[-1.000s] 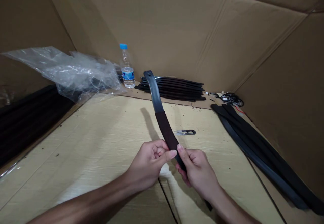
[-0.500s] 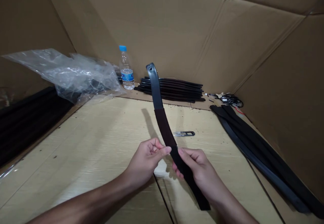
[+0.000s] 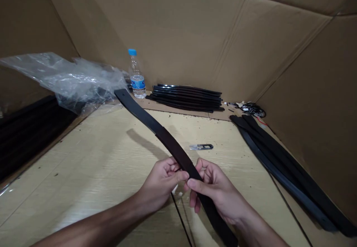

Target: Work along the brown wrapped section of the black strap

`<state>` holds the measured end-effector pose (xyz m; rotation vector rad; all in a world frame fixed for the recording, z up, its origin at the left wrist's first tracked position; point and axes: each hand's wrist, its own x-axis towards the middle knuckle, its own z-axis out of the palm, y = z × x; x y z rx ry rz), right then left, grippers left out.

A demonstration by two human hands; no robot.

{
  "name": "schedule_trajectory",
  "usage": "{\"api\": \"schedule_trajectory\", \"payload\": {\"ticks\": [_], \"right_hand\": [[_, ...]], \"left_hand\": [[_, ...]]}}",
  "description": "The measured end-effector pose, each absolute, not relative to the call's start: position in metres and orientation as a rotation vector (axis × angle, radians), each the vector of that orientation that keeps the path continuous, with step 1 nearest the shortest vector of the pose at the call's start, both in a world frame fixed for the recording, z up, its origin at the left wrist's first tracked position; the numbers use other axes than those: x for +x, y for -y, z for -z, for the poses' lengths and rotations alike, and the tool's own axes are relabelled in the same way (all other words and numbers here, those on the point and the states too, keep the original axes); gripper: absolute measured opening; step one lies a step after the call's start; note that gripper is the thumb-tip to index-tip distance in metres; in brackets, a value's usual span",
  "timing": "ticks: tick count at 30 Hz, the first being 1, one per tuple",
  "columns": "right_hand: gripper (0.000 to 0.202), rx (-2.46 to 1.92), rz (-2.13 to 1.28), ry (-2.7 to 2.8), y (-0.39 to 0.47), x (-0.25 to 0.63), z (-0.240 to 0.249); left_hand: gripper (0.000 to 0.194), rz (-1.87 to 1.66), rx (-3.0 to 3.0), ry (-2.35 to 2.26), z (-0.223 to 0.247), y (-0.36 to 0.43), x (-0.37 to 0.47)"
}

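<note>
A long, curved black strap-like strip (image 3: 173,143) slants across the middle of the view, held above the board. Its far end has a small hole, and a dark brown textured section covers its middle. My left hand (image 3: 165,180) pinches the strip's left edge near the lower end of that brown section. Opposite it, my right hand (image 3: 213,185) grips the strip, thumb on top and fingers curled beneath. Just beyond my hands, a pair of thread snips (image 3: 201,147) lies on the board. The strip's near end runs out at the bottom of the view.
Clear plastic wrapping (image 3: 83,81) lies over dark strips (image 3: 36,131) at left. A water bottle (image 3: 138,77) stands at the back beside a stack of black strips (image 3: 185,97). More black strips (image 3: 279,169) lie at right, near tangled cords (image 3: 253,109). Cardboard walls (image 3: 178,35) surround the board (image 3: 111,165).
The strip's far end has swung left and down, and the strip has rolled to show its other face. Both hands still hold it, with my right thumb shifted onto its upper face.
</note>
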<state>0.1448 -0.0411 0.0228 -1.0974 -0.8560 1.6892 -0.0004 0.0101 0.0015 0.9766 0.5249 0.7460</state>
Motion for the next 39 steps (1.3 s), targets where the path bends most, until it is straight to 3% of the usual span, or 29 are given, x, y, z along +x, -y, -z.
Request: {"api": "schedule_trajectory", "payload": {"ticks": [8, 13, 29, 39], "right_hand": [[0.029, -1.131, -1.588, 0.866, 0.043, 0.139, -0.018], [0.046, -1.245, -1.552, 0.855, 0.040, 0.137, -0.020], [0.050, -1.255, -1.486, 0.681, 0.038, 0.129, -0.016], [0.035, -1.112, -1.579, 0.634, 0.036, 0.136, -0.016]], "left_hand": [[0.026, -0.769, 0.953, -0.562, 0.001, -0.007, 0.002], [0.028, -0.762, 1.020, -0.569, 0.008, -0.003, 0.003], [0.037, -0.863, 1.037, -0.704, 0.005, -0.002, 0.008], [0.035, -0.757, 0.907, -0.586, 0.001, -0.006, 0.006]]}}
